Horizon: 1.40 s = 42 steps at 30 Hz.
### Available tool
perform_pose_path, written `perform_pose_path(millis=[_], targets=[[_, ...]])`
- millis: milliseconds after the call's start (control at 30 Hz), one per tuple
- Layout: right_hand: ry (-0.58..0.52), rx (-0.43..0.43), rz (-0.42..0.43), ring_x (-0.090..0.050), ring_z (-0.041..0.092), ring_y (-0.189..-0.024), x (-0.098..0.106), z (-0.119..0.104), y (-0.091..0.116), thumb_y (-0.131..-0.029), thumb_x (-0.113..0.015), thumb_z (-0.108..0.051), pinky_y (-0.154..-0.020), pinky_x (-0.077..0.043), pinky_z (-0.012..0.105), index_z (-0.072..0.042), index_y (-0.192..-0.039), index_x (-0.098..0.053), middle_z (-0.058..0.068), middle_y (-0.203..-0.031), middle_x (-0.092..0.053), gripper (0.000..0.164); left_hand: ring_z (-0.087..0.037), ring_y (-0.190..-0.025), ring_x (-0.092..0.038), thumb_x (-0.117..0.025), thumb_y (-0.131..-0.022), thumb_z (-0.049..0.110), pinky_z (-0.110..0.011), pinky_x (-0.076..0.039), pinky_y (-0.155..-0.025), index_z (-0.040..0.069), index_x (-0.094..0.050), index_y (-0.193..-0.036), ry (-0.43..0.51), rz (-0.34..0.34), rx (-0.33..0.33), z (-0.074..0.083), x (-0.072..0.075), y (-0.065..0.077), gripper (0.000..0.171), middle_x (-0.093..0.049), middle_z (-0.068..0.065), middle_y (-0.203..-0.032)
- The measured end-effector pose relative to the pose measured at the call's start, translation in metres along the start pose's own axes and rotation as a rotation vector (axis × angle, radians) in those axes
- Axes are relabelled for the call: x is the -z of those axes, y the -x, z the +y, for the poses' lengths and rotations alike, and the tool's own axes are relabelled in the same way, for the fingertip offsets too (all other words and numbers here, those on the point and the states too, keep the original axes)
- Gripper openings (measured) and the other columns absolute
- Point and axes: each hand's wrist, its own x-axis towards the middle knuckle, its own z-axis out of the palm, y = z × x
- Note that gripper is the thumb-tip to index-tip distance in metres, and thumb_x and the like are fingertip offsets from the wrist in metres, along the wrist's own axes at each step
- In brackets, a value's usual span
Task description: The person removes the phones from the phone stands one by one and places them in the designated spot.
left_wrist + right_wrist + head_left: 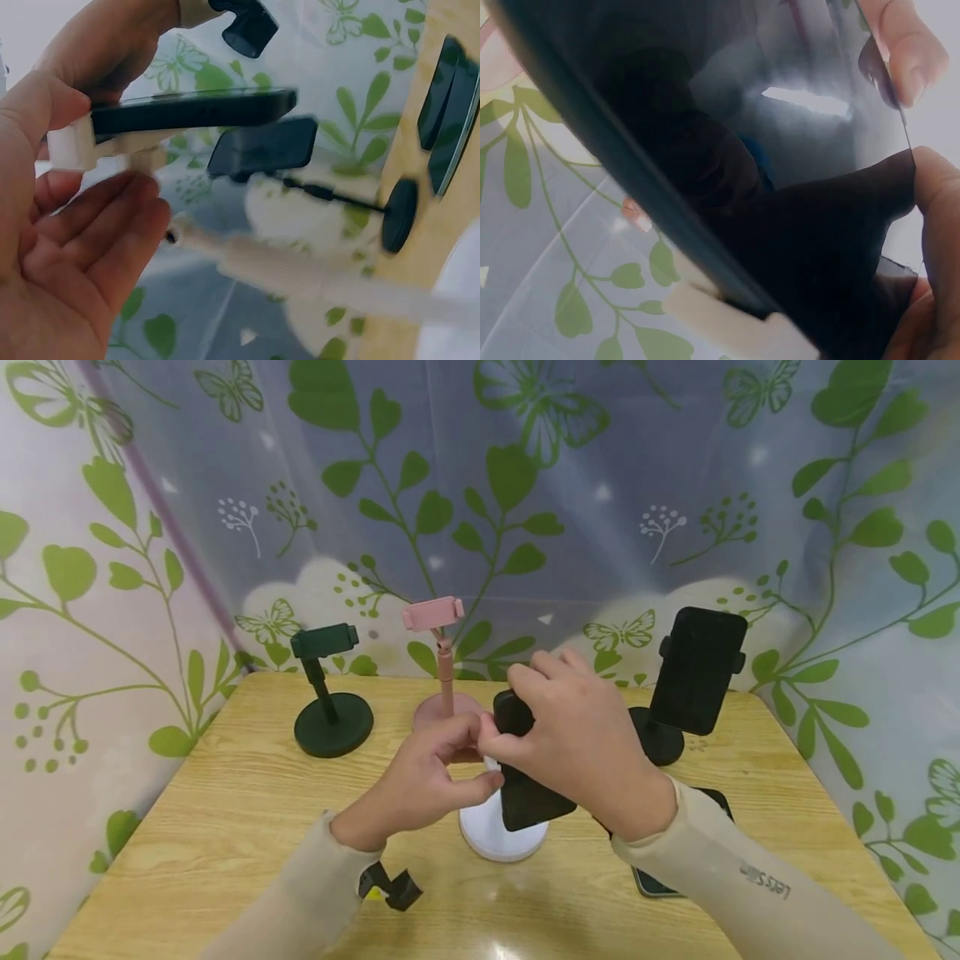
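A dark phone (534, 797) sits tilted in the white clamp (73, 146) of a phone stand, above its round white base (501, 833). My right hand (581, 731) grips the phone by its upper end from above. Beside it, my left hand (423, 777) holds the clamp at the phone's edge, the thumb on its end and the other fingers below. In the left wrist view the white pole (300, 274) rises from the base behind the fingers. The phone's dark glossy screen (727, 150) fills most of the right wrist view, with a part of the white clamp under it.
Behind stand a green phone stand (333, 727) and a pink phone stand (446, 677). At right, a black stand (658, 743) carries another phone (699, 670). Phones (652, 883) lie on the wooden table (225, 827) under my right sleeve. A patterned curtain (465, 485) hangs behind.
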Motion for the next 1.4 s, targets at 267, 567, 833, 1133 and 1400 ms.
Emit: perform_pose_path(millis=[267, 567, 833, 1133, 1400], targets=[[-0.019, 0.012, 0.005, -0.036, 0.023, -0.067, 0.000, 0.000, 0.000, -0.076, -0.076, -0.023, -0.056, -0.031, 0.030, -0.013, -0.068, -0.046, -0.001, -0.068, -0.040, 0.033, -0.023, -0.087, -0.073, -0.070, -0.091, -0.007, -0.039, -0.062, -0.082, 0.006, -0.065, -0.110, 0.055, -0.021, 0.037, 0.001, 0.003, 0.002, 0.024, -0.065, -0.009, -0.103], [-0.035, 0.018, -0.007, -0.035, 0.021, -0.067, 0.001, 0.001, 0.000, -0.078, -0.074, -0.026, -0.054, -0.030, 0.030, -0.015, -0.068, -0.044, -0.003, -0.068, -0.038, 0.033, -0.020, -0.095, -0.071, -0.071, -0.090, -0.007, -0.041, -0.061, -0.087, 0.005, -0.063, -0.107, 0.063, -0.057, 0.052, 0.002, 0.007, 0.002, 0.022, -0.065, -0.010, -0.108], [-0.042, 0.014, -0.017, -0.035, 0.020, -0.067, 0.002, 0.002, 0.000, -0.079, -0.074, -0.026, -0.055, -0.030, 0.030, -0.016, -0.069, -0.044, -0.004, -0.068, -0.038, 0.033, -0.019, -0.096, -0.069, -0.074, -0.089, -0.005, -0.039, -0.060, -0.088, 0.007, -0.065, -0.104, 0.004, -0.049, 0.057, 0.001, 0.008, 0.001, 0.021, -0.065, -0.006, -0.105], [-0.044, 0.023, -0.018, -0.036, 0.020, -0.067, 0.002, 0.003, 0.001, -0.079, -0.075, -0.027, -0.056, -0.031, 0.030, -0.016, -0.069, -0.045, -0.004, -0.069, -0.040, 0.034, -0.024, -0.097, -0.066, -0.077, -0.088, -0.002, -0.040, -0.058, -0.090, 0.010, -0.064, -0.101, -0.047, -0.037, 0.013, -0.001, 0.009, 0.000, 0.021, -0.065, -0.003, -0.105], [-0.069, 0.015, -0.025, -0.036, 0.019, -0.067, 0.002, 0.003, 0.001, -0.078, -0.076, -0.025, -0.055, -0.031, 0.029, -0.015, -0.070, -0.046, -0.003, -0.069, -0.039, 0.033, -0.024, -0.084, -0.061, -0.078, -0.089, 0.001, -0.036, -0.056, -0.077, 0.009, -0.066, -0.100, -0.080, -0.057, 0.043, 0.000, 0.012, 0.000, 0.018, -0.063, -0.001, -0.095]])
